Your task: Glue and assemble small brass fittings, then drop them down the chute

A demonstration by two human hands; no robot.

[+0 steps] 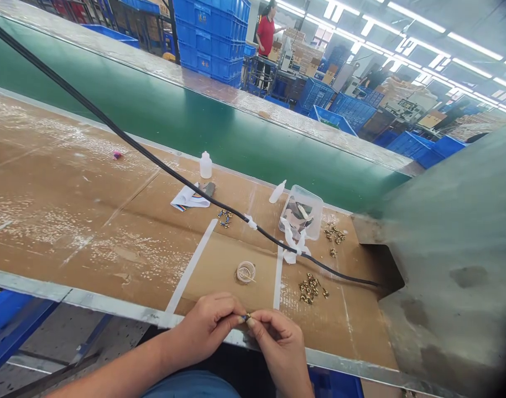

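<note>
Your left hand [207,326] and right hand [280,345] meet over the bench's near edge, fingers clamped from both sides on a small brass fitting [246,317]. Ahead of them, on the cardboard-covered bench [90,232], stands a small clear round cup [245,272] with something thin and pale inside. Farther on, a clear plastic tub [301,213] holds crumpled grey-and-tan material; you cannot tell exactly what it is. Loose brass fittings [309,288] lie heaped to the cup's right, and a white plastic bottle [205,166] stands upright beyond.
</note>
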